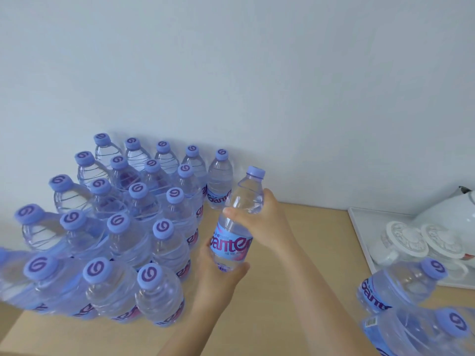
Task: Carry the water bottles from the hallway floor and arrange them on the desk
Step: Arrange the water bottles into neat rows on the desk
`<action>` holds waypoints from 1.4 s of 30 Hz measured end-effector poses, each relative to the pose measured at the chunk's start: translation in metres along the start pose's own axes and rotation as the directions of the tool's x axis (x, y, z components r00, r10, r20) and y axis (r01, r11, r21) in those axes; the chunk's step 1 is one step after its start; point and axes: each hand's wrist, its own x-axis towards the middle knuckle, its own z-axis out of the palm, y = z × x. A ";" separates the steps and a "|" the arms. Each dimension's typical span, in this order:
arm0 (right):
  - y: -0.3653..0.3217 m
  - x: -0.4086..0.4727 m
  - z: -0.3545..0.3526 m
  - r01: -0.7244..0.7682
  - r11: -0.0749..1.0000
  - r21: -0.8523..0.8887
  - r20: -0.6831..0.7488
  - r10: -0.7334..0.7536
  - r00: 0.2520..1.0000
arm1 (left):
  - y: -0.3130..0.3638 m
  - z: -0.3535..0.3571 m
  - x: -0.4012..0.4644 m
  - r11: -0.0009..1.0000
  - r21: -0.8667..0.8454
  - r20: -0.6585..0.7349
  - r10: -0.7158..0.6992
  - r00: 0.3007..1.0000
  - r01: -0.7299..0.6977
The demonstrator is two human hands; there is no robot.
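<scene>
The wooden surface (295, 253) carries a block of capped, water-filled bottles (120, 227) against the wall. A white tray (365, 242) holds lidded cups (403, 240). Both hands hold one bottle (236, 222) just beside the block: left grip (221, 268) wraps its base, right grip (259, 214) its shoulder.

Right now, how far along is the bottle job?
Mostly done: a big block of bottles stands in rows on the desk. In hand: one bottle, held by left hand and right hand. Left: two loose bottles at right.
</scene>
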 end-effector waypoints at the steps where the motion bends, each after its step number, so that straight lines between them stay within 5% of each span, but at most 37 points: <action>1: 0.002 0.004 0.003 -0.003 1.000 0.002 0.007 0.003 1.000 | -0.003 0.000 0.004 0.999 0.016 0.016 -0.028 0.999 0.028; 8: 0.019 0.032 0.022 -0.023 0.999 -0.033 0.056 0.025 0.998 | -0.038 0.000 0.005 0.968 0.131 -0.044 -0.208 0.977 0.212; 15: 0.028 0.057 0.041 0.086 0.996 -0.014 0.127 -0.084 0.988 | -0.041 0.006 0.035 0.954 0.206 -0.033 -0.213 0.976 0.215; 24: 0.040 0.088 0.060 0.095 0.995 -0.017 0.134 -0.092 0.987 | -0.037 0.012 0.067 0.928 -0.043 -0.067 -0.373 0.925 0.371; 42: 0.050 0.100 0.057 0.246 0.967 -0.065 0.258 -0.222 0.940 | -0.035 0.026 0.091 0.901 -0.112 -0.029 -0.425 0.905 0.420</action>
